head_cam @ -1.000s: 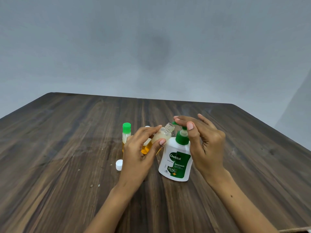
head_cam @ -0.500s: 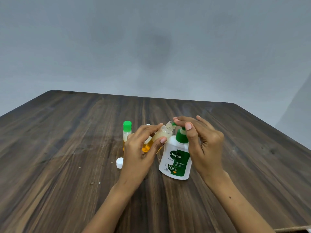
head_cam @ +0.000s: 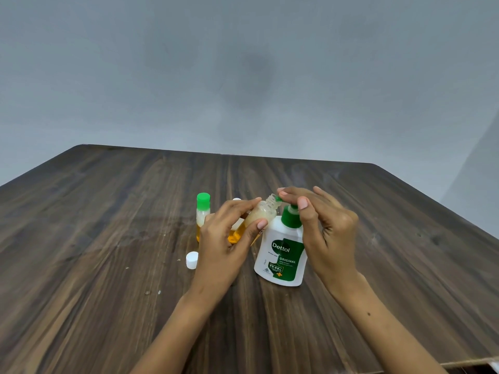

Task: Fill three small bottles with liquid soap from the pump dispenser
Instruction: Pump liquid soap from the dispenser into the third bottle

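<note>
Beside the pump dispenser (head_cam: 280,255) nozzle: one small bottle (head_cam: 263,213), uncapped, tilted, pinched at its body by left hand (head_cam: 229,238); right hand (head_cam: 324,228) flat-fingered on pump; probably light, slick plastic.

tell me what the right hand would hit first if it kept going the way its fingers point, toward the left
Probably the open neck of the small clear bottle, which the left hand holds tilted against the green spout of the white pump dispenser. The right hand's fingers lie over the pump head with their tips almost at that neck, though depth is unclear.
</note>
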Demonstrator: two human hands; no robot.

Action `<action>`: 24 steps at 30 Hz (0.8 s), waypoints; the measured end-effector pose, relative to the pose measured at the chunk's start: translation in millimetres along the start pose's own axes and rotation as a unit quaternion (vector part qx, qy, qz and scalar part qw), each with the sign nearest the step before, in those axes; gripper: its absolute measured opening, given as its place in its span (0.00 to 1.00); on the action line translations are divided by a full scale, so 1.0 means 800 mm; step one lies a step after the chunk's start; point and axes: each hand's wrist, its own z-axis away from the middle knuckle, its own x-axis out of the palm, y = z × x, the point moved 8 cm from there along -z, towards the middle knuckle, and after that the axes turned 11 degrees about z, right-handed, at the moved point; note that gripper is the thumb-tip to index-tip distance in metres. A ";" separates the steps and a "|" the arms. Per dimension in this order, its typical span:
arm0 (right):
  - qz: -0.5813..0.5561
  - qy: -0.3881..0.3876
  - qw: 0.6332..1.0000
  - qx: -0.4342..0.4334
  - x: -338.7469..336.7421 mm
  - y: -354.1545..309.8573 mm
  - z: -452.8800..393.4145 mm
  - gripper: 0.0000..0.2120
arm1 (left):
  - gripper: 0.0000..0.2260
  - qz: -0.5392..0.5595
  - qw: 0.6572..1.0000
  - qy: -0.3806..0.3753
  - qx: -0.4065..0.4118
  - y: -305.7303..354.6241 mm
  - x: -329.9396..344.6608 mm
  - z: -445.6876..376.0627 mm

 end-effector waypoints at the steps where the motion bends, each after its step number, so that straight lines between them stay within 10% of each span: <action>1: 0.000 -0.001 1.000 0.000 -0.001 0.000 -0.001 0.17 | 0.12 -0.002 1.000 0.000 0.000 0.000 0.000 0.000; 24: 0.003 0.017 1.000 0.008 0.002 0.001 -0.002 0.16 | 0.12 -0.006 1.000 0.003 -0.006 0.000 0.000 -0.001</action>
